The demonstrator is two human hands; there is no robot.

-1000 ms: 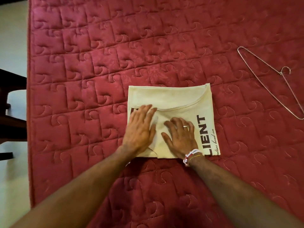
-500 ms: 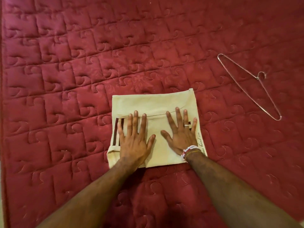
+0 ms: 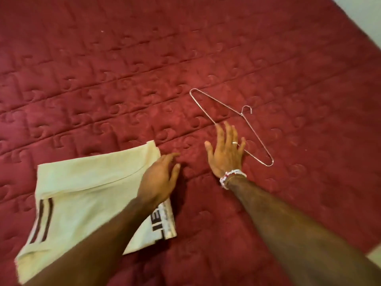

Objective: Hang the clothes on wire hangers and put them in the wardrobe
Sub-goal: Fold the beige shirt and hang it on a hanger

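Observation:
A folded cream T-shirt [image 3: 86, 195] with dark print and stripes lies flat on the red quilted bed at the lower left. My left hand [image 3: 159, 178] hovers over the shirt's right edge, fingers loosely spread, holding nothing. A thin wire hanger [image 3: 231, 122] lies flat on the quilt to the right of centre, hook pointing right. My right hand [image 3: 225, 153], with a ring and a beaded bracelet, is stretched out flat with fingers apart. Its fingertips overlap the hanger's lower wire; I cannot tell if they touch it.
The red quilted bedspread [image 3: 123, 69] fills nearly the whole view. A pale floor or wall strip [image 3: 365, 19] shows past the bed's edge at the top right, and another pale patch [image 3: 374, 256] at the bottom right.
Both hands have lifted off the folded shirt. My right hand has reached right to the hanger, and the view has swung right, so the shirt now sits at the lower left.

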